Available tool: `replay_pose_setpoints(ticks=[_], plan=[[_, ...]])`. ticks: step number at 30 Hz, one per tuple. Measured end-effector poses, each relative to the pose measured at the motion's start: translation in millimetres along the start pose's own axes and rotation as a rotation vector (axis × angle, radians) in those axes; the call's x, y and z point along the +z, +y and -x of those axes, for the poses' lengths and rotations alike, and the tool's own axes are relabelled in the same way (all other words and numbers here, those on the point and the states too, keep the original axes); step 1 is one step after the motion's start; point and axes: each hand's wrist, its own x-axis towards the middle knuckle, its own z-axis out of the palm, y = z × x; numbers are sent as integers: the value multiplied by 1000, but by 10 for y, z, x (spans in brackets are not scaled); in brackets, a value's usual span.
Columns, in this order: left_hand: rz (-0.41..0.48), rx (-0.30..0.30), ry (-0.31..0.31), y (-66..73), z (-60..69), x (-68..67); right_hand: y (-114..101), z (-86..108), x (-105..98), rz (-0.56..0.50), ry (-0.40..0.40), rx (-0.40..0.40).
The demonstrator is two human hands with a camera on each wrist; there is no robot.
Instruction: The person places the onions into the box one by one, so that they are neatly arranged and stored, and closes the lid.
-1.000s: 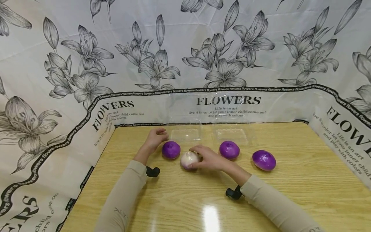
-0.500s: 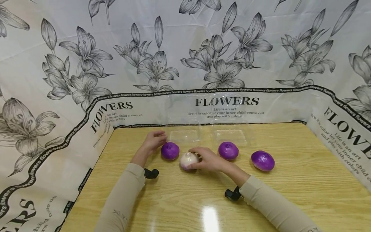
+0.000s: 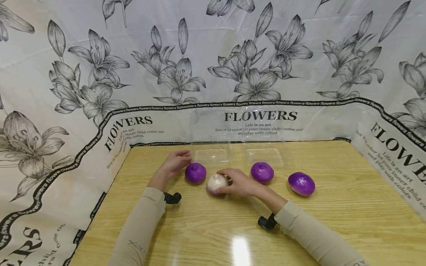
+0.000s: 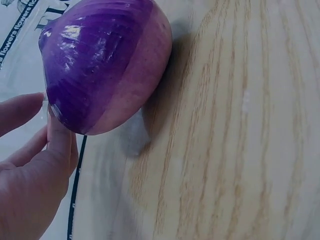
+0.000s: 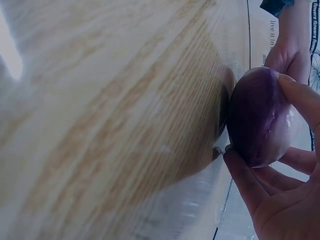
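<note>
My right hand (image 3: 241, 183) grips a pale onion (image 3: 216, 183) with thumb and fingers curled round its right side. It rests on the table with its white side up and purple below. The right wrist view shows the same onion (image 5: 260, 117) between thumb and fingers. My left hand (image 3: 173, 163) is beside the leftmost purple onion (image 3: 195, 173), at its upper left, fingers loosely bent and holding nothing that I can make out. In the left wrist view, fingertips lie close to that onion (image 4: 100, 65); whether they touch it I cannot tell.
Two more purple onions, one behind my right hand (image 3: 262, 172) and one farther right (image 3: 301, 184), sit on the wooden table (image 3: 199, 229). Behind them stand two clear plastic boxes, left (image 3: 213, 161) and right (image 3: 283, 157), with lids raised. A flower-printed cloth (image 3: 186, 125) encloses the back and sides.
The head view has shifted slightly. My left hand has drawn back a little to the left; my right hand keeps the same grip on the pale onion.
</note>
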Motion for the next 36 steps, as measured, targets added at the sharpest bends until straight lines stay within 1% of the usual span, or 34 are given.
replay_pose_setpoints(ticks=[6,12,15,19,23,28,32,36], plan=[[-7,0,5,15,-1,-3,-8,-13,-10,11,5,-12],[-15,5,-1,4,-12,-28,13,-31,-16,-4,1,3],[-20,11,-9,2,-19,-38,2,-43,-54,3,16,-2],[-10,12,-1,-12,-29,-46,-34,-89,-116,9,43,-20],[10,11,14,-31,-31,-45,-85,-168,-180,27,75,-38],[3,26,15,-41,-28,-40,-135,-308,-260,23,130,-52],[0,39,17,-36,-33,-36,-162,-433,-302,44,176,-41],[7,33,22,-27,-41,-34,-176,-548,-324,48,211,-24]])
